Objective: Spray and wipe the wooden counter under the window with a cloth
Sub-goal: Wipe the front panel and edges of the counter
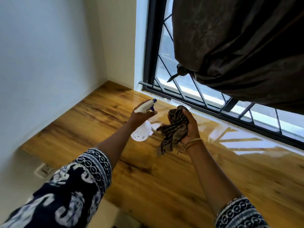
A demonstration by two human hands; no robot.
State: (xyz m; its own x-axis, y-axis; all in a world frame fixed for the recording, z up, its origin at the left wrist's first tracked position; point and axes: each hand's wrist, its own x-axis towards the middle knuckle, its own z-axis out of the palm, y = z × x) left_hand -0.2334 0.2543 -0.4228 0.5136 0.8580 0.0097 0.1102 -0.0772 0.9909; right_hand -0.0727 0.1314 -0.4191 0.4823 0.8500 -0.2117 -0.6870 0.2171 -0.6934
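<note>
A glossy wooden counter (92,129) runs below the barred window (204,99). My left hand (141,116) grips a white spray bottle (142,130) with a purple nozzle, held above the counter and pointing toward the window corner. My right hand (191,125) is closed on a bunched brown striped cloth (174,127), which hangs just above the counter near the window frame. Both forearms reach out from patterned dark blue sleeves.
A knotted dark curtain (243,50) hangs over the window's upper right. White walls (46,66) close off the counter at the left and the far corner. A wall socket (44,169) sits below the counter's left edge. Window light reflects on the counter at the right.
</note>
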